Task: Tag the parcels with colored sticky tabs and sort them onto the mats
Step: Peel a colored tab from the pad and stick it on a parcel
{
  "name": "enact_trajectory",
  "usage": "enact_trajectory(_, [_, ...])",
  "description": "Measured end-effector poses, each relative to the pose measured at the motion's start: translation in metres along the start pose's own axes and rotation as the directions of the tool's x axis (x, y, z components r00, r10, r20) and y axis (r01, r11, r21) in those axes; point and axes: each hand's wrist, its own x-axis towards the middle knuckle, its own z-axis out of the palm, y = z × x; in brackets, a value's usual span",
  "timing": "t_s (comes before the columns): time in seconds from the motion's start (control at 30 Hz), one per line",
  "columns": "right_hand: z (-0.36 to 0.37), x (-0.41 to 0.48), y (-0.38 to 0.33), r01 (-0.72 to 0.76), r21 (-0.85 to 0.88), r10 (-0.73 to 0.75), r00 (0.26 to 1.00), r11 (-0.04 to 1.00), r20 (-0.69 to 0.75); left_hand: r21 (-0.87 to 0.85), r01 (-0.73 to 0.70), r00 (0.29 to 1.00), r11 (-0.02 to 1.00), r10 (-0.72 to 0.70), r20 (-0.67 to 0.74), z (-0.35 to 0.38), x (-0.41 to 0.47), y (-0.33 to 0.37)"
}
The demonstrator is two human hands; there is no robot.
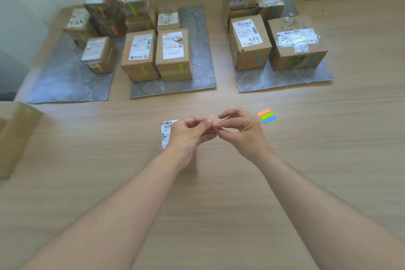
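Left hand [188, 136] and right hand [238, 129] meet above the counter [219, 204], both pinching a small orange tab [211, 119], blurred and mostly hidden by fingertips. The left hand covers most of a parcel [167, 132]; only its label shows. The tab pad [266, 116] lies just beside the right hand. Tagged parcels fill three mats [197, 50].

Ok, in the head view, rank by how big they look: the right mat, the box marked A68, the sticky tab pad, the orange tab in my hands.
1. Right mat
2. Box marked A68
3. Sticky tab pad
4. Orange tab, pinched between both hands and partly hidden, though nearest the camera.
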Motion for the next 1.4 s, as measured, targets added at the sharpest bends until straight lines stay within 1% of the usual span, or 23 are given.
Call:
enact_trajectory(0.07, [0.019,-0.009,-0.012,0.045,-0.043,-0.043,0.998,0.998,0.047,0.028,-0.03,1.0,0.999,0.03,0.003,-0.026,-0.011,0.005])
enact_trajectory(0.13, [0.037,-0.022,-0.025,0.09,-0.08,-0.086,0.994,0.993,0.062,0.071,-0.076,0.997,0.995,0.075,0.019,-0.05,-0.02,0.007])
enact_trajectory(0.2, [0.054,-0.033,-0.03,0.094,-0.126,-0.091,0.995,0.988,0.029,0.115,-0.121,0.993,0.986,0.119,0.024,-0.073,-0.032,0.005])
enact_trajectory(0.23, [0.062,-0.04,-0.03,0.083,-0.16,-0.086,0.996,0.984,-0.011,0.134,-0.131,0.991,0.982,0.129,0.026,-0.084,-0.038,0.002])
enact_trajectory(0.3, [0.075,-0.052,-0.028,0.071,-0.266,-0.098,0.991,0.961,-0.092,0.181,-0.149,0.988,0.972,0.142,0.053,-0.104,-0.047,-0.005])
enact_trajectory(0.37, [0.088,-0.059,-0.021,0.109,-0.407,-0.16,0.983,0.907,-0.094,0.233,-0.174,0.984,0.957,0.158,0.086,-0.121,-0.052,-0.017])
enact_trajectory(0.4, [0.094,-0.063,-0.017,0.145,-0.478,-0.197,0.979,0.867,-0.06,0.256,-0.186,0.981,0.949,0.165,0.1,-0.129,-0.054,-0.023])
enact_trajectory(0.47, [0.105,-0.069,-0.007,0.21,-0.564,-0.232,0.972,0.799,0.033,0.305,-0.195,0.979,0.932,0.167,0.115,-0.141,-0.057,-0.037])
enact_trajectory(0.6, [0.114,-0.08,0.012,0.318,-0.663,-0.215,0.948,0.677,0.235,0.398,-0.197,0.98,0.896,0.179,0.082,-0.152,-0.055,-0.065])
enact_trajectory(0.67, [0.114,-0.08,0.018,0.34,-0.681,-0.213,0.94,0.648,0.266,0.439,-0.193,0.98,0.877,0.193,0.047,-0.151,-0.053,-0.074])
enact_trajectory(0.73, [0.114,-0.081,0.02,0.335,-0.674,-0.209,0.942,0.658,0.264,0.464,-0.19,0.977,0.865,0.214,0.002,-0.148,-0.053,-0.08])
enact_trajectory(0.83, [0.11,-0.083,0.024,0.358,-0.64,-0.232,0.933,0.68,0.275,0.482,-0.212,0.967,0.85,0.253,-0.02,-0.143,-0.054,-0.084])
enact_trajectory(1.03, [0.112,-0.083,0.036,0.337,-0.623,-0.277,0.941,0.706,0.194,0.502,-0.199,0.956,0.842,0.279,-0.09,-0.138,-0.052,-0.096])
enact_trajectory(1.27, [0.122,-0.08,0.047,0.318,-0.655,-0.36,0.93,0.685,0.074,0.493,-0.167,0.943,0.854,0.285,-0.174,-0.135,-0.048,-0.1])
enact_trajectory(1.4, [0.125,-0.081,0.049,0.322,-0.642,-0.376,0.925,0.696,0.056,0.523,-0.178,0.936,0.833,0.308,-0.172,-0.137,-0.046,-0.103])
